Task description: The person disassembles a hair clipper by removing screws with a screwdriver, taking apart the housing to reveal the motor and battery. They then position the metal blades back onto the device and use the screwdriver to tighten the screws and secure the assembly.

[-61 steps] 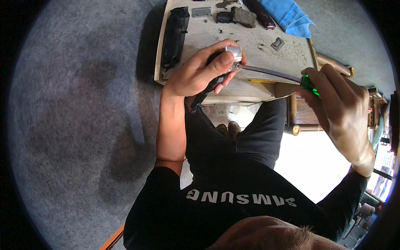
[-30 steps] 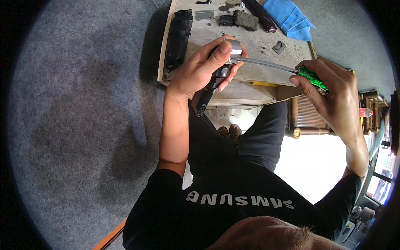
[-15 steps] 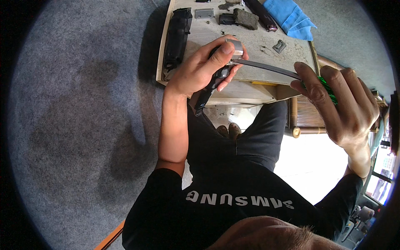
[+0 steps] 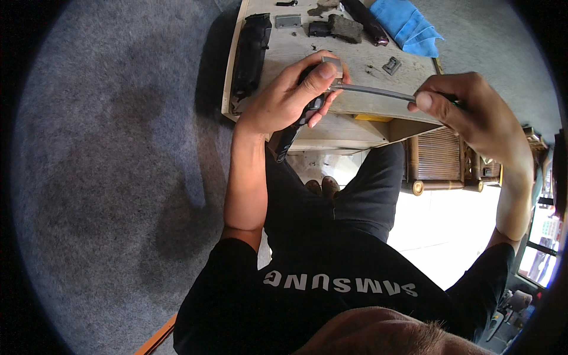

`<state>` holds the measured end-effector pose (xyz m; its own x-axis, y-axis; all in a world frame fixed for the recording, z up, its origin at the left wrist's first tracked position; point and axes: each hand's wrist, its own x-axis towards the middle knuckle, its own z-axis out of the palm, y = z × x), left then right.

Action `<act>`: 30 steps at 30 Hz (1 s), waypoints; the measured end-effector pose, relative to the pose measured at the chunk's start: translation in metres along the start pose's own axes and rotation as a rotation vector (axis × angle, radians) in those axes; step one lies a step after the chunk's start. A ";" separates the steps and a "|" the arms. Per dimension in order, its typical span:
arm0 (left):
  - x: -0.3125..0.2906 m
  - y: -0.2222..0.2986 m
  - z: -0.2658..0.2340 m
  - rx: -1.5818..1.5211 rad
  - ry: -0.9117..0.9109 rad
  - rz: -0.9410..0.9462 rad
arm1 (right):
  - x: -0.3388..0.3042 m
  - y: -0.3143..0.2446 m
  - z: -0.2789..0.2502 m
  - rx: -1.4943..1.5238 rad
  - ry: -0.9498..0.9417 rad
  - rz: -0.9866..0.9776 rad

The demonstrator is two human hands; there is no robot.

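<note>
My left hand [image 4: 283, 99] is closed around a black hair clipper [image 4: 291, 135], its body slanting down toward my lap. Under my thumb, the silvery metal blade [image 4: 335, 64] sits at the clipper's upper end. A screwdriver [image 4: 378, 91] reaches in from the right, its long shaft ending at the base of the blade; whether the tip sits in a screw is too small to tell. My right hand [image 4: 476, 112] grips the screwdriver's handle, with the fingers curled over it and the thumb along the near side. The hand now hides most of the green handle.
On the pale worktable [image 4: 349, 59] lie a long black clipper-like body [image 4: 252, 56], a grey metal plate [image 4: 288, 22], a rough grey block [image 4: 346, 29], a dark maroon clipper [image 4: 368, 25], a blue cloth [image 4: 408, 26] and a small grey part [image 4: 391, 65]. Bamboo furniture [image 4: 438, 158] stands at right.
My right hand has turned over on the screwdriver handle and moved slightly up and left, its fingers curling in. The left hand and clipper have hardly moved.
</note>
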<state>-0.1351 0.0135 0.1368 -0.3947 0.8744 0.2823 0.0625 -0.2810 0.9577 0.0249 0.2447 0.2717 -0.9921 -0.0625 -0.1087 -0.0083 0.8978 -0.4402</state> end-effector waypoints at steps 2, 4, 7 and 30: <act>0.001 -0.001 0.002 -0.038 0.023 -0.010 | 0.000 0.016 0.008 0.135 -0.094 0.063; 0.000 -0.001 0.003 -0.068 0.052 -0.028 | -0.003 0.035 0.028 0.163 0.032 -0.043; 0.003 -0.002 0.006 -0.078 0.083 -0.034 | -0.012 0.045 0.047 0.243 0.186 -0.071; 0.040 0.017 0.019 -0.668 0.729 0.006 | 0.063 0.015 0.119 0.721 0.501 -0.386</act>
<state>-0.1319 0.0509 0.1656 -0.8781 0.4774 -0.0316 -0.3753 -0.6464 0.6643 -0.0229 0.2024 0.1517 -0.8767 0.0459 0.4789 -0.4327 0.3596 -0.8267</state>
